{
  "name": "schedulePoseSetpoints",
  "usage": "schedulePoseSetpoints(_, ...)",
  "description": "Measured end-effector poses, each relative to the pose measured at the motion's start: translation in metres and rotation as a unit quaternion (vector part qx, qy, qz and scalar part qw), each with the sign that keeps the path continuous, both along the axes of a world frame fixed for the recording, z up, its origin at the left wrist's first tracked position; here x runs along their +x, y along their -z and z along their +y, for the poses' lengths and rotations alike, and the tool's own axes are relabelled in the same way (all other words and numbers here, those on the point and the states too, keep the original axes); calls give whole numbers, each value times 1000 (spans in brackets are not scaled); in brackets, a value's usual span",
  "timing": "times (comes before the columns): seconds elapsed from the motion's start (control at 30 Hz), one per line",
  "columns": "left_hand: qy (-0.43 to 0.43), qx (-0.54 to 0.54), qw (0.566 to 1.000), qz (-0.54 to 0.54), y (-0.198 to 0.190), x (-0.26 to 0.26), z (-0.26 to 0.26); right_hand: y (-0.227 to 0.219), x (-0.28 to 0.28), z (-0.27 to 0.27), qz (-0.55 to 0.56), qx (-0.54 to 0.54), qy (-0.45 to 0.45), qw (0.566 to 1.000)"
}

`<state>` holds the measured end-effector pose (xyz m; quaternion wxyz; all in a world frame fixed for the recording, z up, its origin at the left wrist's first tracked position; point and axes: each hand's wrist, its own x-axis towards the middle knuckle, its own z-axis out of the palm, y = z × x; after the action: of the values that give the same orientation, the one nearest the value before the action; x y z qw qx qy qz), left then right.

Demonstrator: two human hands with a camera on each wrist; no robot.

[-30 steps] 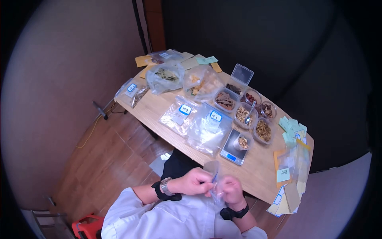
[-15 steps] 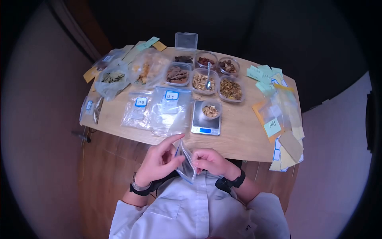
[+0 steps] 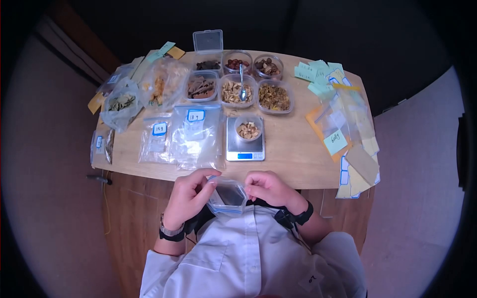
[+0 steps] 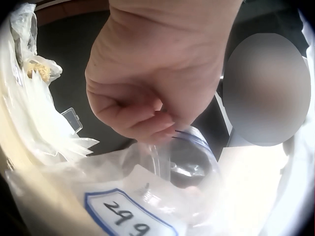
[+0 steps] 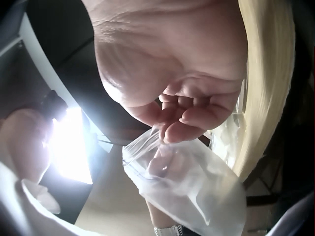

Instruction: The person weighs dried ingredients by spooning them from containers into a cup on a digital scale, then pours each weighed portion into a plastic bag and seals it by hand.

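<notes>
A clear zip bag (image 3: 231, 198) is held in front of the shirt, at the table's near edge, with its mouth spread apart. My left hand (image 3: 186, 198) pinches the bag's left rim, and my right hand (image 3: 272, 190) pinches the opposite rim between thumb and fingers. In the left wrist view, a white blue-bordered label (image 4: 128, 216) with handwriting like "29 g" shows on the bag. From the right wrist, the bag (image 5: 197, 191) looks thin and see-through under the right fingertips. Beyond the hands, a small cup (image 3: 248, 130) of pale slices stands on a digital scale (image 3: 245, 150).
Zip bags labelled 15 g (image 3: 155, 144) and 18 g (image 3: 196, 141) lie left of the scale. Behind are several tubs, one with pale slices (image 3: 233, 94) and a spoon (image 3: 242, 89). Filled plastic bags (image 3: 161, 84) sit at left; green notes (image 3: 322, 79) and envelopes (image 3: 361, 164) at right.
The bag has gone from narrow and folded between the hands to spread apart at its mouth. Both hands now sit farther apart. The head view has turned to face the table more squarely.
</notes>
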<state>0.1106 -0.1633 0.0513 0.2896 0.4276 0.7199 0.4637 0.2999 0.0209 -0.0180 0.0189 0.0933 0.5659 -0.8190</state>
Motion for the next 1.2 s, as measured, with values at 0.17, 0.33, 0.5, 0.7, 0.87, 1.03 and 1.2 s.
schedulePoseSetpoints(0.17,-85,32,995,50,-2,4,9,-12,-1,31,20,115,164,980)
schedulePoseSetpoints(0.33,-131,58,984,105,2,8,23,-24,-30,66,-22,505,256,824)
schedulePoseSetpoints(0.5,-151,55,983,93,13,4,34,-14,-53,76,-23,520,211,828)
schedulePoseSetpoints(0.7,-158,55,984,61,25,-5,42,-26,-63,73,-28,510,204,835)
schedulePoseSetpoints(0.87,-156,50,985,58,26,-9,48,-58,-52,64,-20,489,213,846)
schedulePoseSetpoints(1.03,-149,56,986,45,31,-12,54,-103,-46,52,61,638,102,760)
schedulePoseSetpoints(1.2,-141,66,987,25,31,-13,56,-125,-50,36,96,723,23,684)
